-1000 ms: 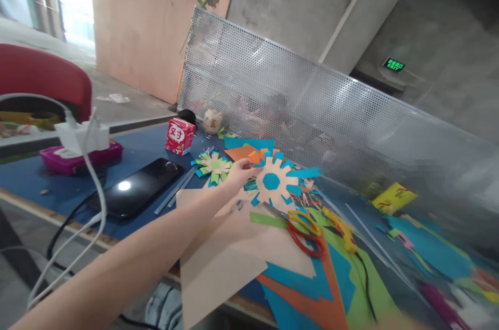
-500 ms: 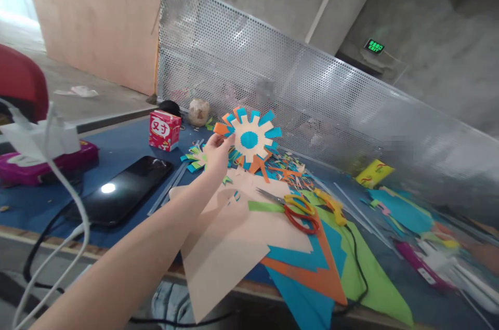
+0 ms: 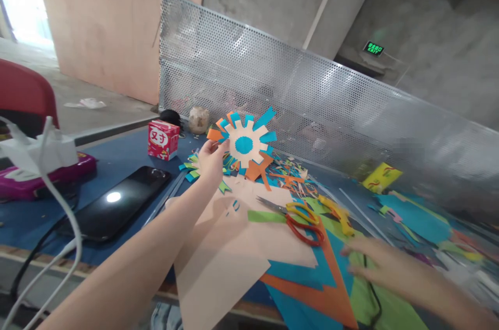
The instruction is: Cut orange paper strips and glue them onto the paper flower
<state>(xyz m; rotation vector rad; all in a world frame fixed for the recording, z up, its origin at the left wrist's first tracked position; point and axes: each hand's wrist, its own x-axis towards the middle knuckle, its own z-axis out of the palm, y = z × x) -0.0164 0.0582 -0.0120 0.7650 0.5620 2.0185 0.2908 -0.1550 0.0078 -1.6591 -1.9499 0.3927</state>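
My left hand (image 3: 212, 161) pinches the left edge of a layered paper flower (image 3: 254, 147) and holds it up above the table. The flower has orange, blue and cream petal strips and a blue centre. Blurred at the lower right, my right hand (image 3: 368, 257) holds nothing, its thumb and fingers apart. It hovers over green paper (image 3: 390, 293), just below a yellow glue gun (image 3: 337, 213) with a black cord. Scissors (image 3: 302, 221) with yellow and red handles lie left of the glue gun, on cream paper sheets (image 3: 222, 267) stacked over blue and orange ones.
A second paper flower (image 3: 191, 166) lies behind my left wrist. Paper scraps (image 3: 292, 171) pile up near a perforated metal screen (image 3: 273, 70). On the left are a red box (image 3: 162, 140), a phone (image 3: 120, 202) and white cables (image 3: 66, 205). Clear sticks (image 3: 366, 215) lie right.
My right hand has come into view from the right, near the glue gun. My left hand still holds the flower, now slightly further left in view. A blue strip sticks out at its upper right.
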